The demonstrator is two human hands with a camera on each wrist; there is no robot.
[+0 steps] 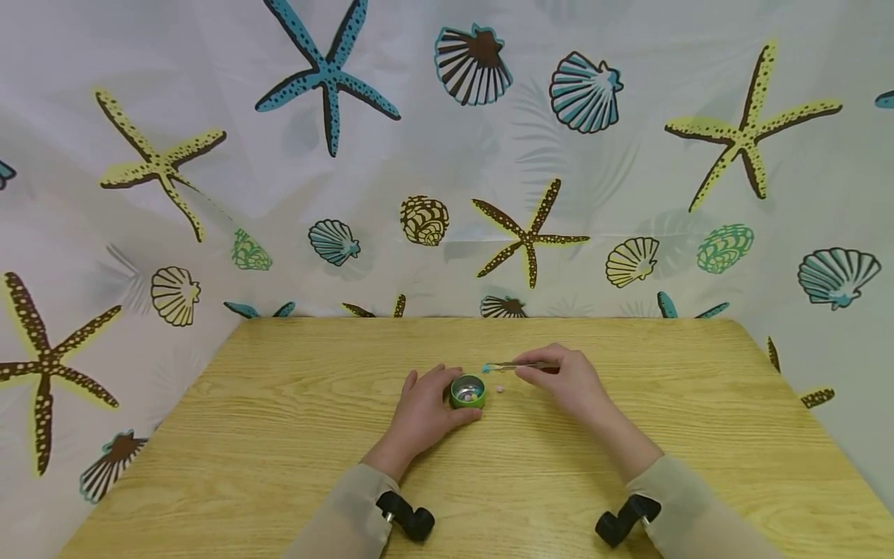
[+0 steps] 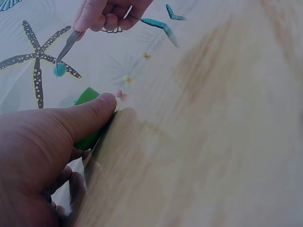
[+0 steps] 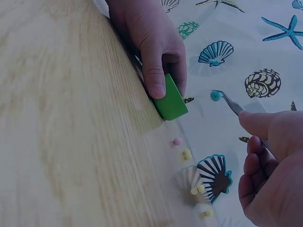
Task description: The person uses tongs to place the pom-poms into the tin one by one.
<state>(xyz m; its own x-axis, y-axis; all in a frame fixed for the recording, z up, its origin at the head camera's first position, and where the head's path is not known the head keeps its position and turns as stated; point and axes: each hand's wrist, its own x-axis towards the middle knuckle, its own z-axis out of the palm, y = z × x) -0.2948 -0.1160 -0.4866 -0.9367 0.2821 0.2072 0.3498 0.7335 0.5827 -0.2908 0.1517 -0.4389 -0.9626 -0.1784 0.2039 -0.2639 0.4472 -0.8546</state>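
From where I stand, I can read no text, label, brand, number or sign on anything in view, near or far, left or right.

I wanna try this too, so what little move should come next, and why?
Probably bring the blue bead over the open green cup. The tweezers in the right grip hold it near the cup but not over it, the left grip holds the cup, and small pieces lie inside.
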